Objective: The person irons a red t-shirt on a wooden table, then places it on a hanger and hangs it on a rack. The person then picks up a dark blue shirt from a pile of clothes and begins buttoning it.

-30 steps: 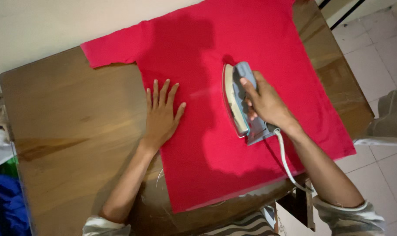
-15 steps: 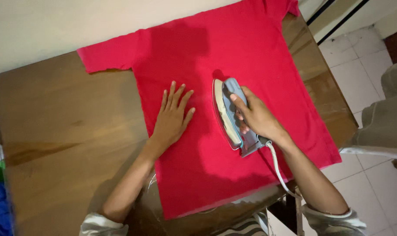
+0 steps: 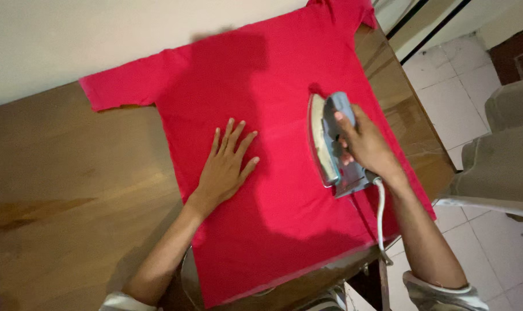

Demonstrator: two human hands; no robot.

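iron [image 3: 330, 144]: pale blue-grey, soleplate down on the red t-shirt [image 3: 261, 115], at about 3 o'clock of the shirt's middle, nose toward 12.
right hand [image 3: 362, 144]: fingers wrapped closed around the iron's handle from the 3 o'clock side; handle sits inside the curl, thumb side hidden.
cord [image 3: 380, 213]: white, leaves the iron's heel and runs toward 6 along the forearm.
left hand [image 3: 227, 167]: flat, palm down, fingers spread open and pointing to 12–1, pressing the shirt at 9 o'clock of the iron, well apart from it.
delta vs 0.5 s ago: left hand now fully on the fabric, a bit further from the shirt's left edge; iron's grip unchanged.
shirt: spread flat on the brown wooden table [image 3: 60, 190], sleeve out toward 10.
floor [image 3: 445, 103]: white tiles at 3 o'clock.
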